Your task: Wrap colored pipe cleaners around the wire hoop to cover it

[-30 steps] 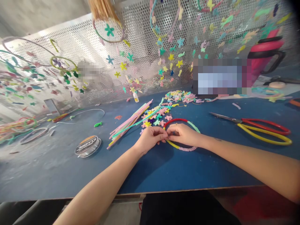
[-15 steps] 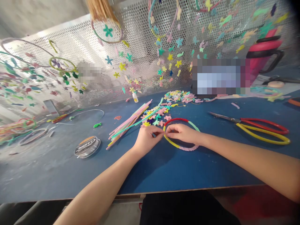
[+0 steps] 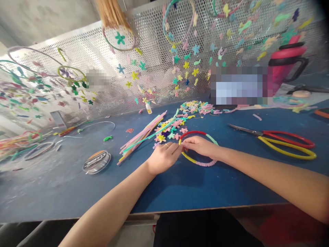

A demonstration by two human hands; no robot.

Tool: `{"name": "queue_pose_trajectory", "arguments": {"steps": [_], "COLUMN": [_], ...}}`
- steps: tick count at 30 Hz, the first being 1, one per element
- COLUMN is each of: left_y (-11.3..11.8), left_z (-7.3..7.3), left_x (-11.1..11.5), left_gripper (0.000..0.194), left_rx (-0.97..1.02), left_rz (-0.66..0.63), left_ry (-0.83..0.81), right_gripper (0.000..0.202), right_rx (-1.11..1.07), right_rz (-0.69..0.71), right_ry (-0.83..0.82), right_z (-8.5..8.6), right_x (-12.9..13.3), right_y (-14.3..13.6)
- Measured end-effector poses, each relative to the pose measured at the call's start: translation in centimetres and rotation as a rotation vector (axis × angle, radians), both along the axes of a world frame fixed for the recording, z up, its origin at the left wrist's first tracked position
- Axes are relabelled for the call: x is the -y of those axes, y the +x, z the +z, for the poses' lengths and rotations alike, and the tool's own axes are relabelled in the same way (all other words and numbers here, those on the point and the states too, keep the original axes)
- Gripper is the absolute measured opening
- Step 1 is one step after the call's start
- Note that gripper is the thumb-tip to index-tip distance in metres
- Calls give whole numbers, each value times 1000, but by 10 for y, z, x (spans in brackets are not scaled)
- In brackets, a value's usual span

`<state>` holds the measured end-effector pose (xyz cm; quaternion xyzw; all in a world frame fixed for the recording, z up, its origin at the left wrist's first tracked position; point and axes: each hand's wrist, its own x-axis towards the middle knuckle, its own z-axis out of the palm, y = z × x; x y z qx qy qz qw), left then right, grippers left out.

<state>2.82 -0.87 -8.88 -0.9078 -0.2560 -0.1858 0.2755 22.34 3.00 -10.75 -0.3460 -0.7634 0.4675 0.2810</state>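
A hoop wrapped in sections of red, mint, yellow and lilac pipe cleaner lies at the middle of the blue table. My left hand, with a ring on one finger, is closed with its fingertips pinched at the hoop's left side, by the yellow section. From inside the ring, my right hand pinches the same spot, its wrist crossing the hoop's right side. The fingertips of both hands meet there and hide the exact grip. Just beyond my left hand are a bundle of pipe cleaners and small fuzzy flowers.
Scissors with red and yellow handles lie to the right. A spool of clear line is on the left. Behind stand a small glue bottle and a pink tumbler. Decorated hoops hang before a perforated metal panel.
My left hand has rolled over at the hoop's edge, so its back and ring now show. My right hand stays pinched in nearly the same place.
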Motion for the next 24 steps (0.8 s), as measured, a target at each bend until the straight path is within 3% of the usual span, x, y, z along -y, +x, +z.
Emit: {"name": "queue_pose_trajectory", "arguments": {"steps": [9,24], "left_y": [6,7], "left_z": [3,1], "left_x": [4,5], "left_gripper": [28,28], "left_rx": [-54,43], "left_rz": [19,43], "left_ry": [-14,-159], "right_gripper": [34,23], "right_rx": [-173,-186], "right_rz": [-40,-100], "right_ry": [-127,-192], "right_z": [7,13], "right_x": [3,6], "right_y": [-3,-2]}}
